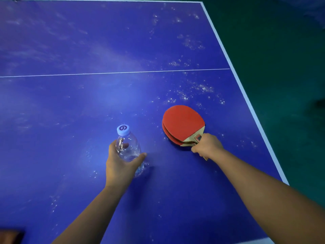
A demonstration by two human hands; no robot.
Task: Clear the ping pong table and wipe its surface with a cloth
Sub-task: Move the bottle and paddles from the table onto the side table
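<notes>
A clear plastic water bottle (129,147) with a pale blue cap stands on the blue ping pong table (88,103). My left hand (121,164) is wrapped around its lower body. To the right, two red paddles (182,124) lie stacked flat on the table, handles pointing toward me. My right hand (207,145) is closed around their wooden handles, hiding most of them. White specks and smears of dust cover the table, thickest on the right half. No cloth is in view.
The table's white right edge (246,92) runs diagonally, with dark green floor (281,50) beyond it. A thin white centre line (105,73) crosses the table. A brownish object (10,236) shows at the bottom left corner.
</notes>
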